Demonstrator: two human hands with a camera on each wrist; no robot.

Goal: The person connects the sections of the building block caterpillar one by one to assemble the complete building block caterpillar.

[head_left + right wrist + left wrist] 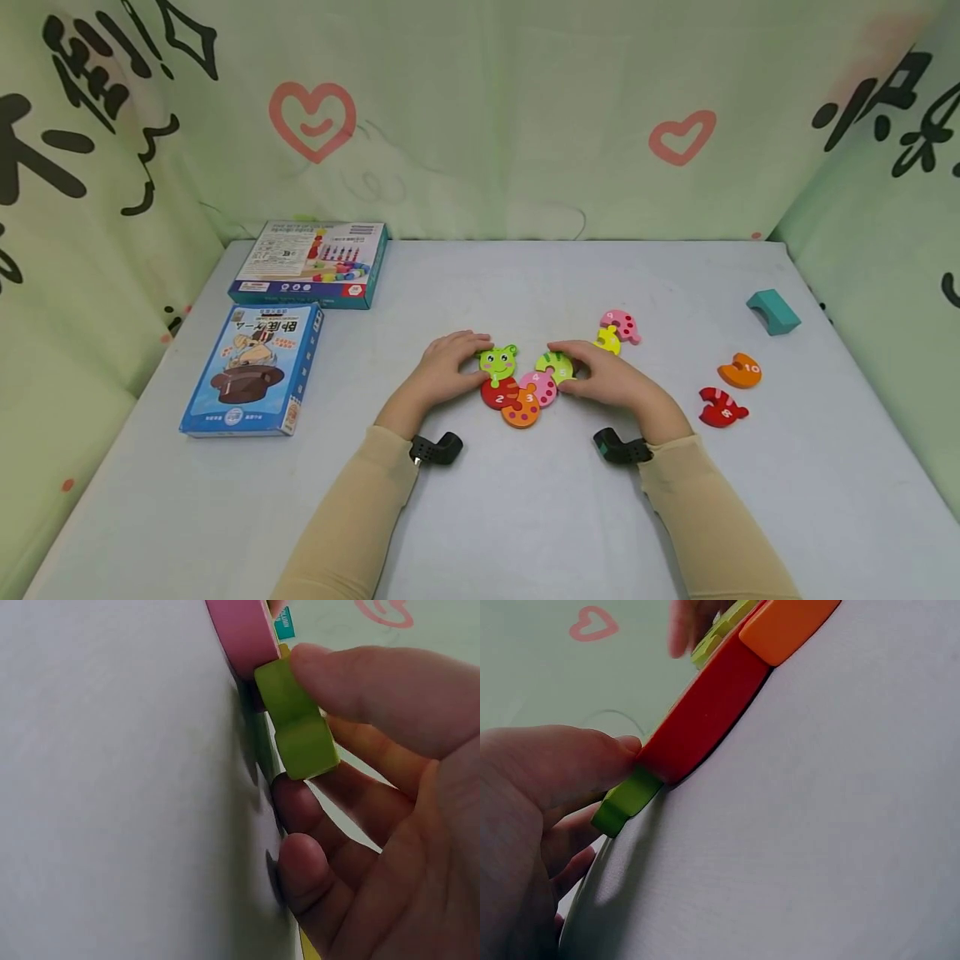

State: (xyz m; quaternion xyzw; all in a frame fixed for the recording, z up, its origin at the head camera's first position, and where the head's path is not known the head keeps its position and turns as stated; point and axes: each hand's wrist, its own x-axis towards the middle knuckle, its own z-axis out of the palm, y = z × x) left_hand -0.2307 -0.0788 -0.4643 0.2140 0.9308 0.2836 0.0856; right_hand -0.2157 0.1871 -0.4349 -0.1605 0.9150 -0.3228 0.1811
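Observation:
In the head view, my left hand (pixel 448 368) pinches a green smiling-face puzzle piece (pixel 498 360) at its left side. Joined below it run a red piece (pixel 495 395) numbered 2, an orange dotted piece (pixel 521 411) numbered 3 and a pink dotted piece (pixel 538 389). At the row's right end, my right hand (pixel 609 377) grips a striped green puzzle piece (pixel 555 365) between thumb and fingers. The right wrist view shows that green piece (pixel 300 724) tilted, close against the pink one (pixel 244 637). The left thumb presses where green and red meet in the left wrist view.
Past my right hand lie a yellow piece (pixel 608 339) and a pink dotted piece (pixel 621 323). Farther right are an orange piece (pixel 741 371) numbered 10, a red piece (pixel 722 408) and a teal arch block (pixel 773 312). Two boxes, blue (pixel 251 367) and teal-edged (pixel 311 258), lie left.

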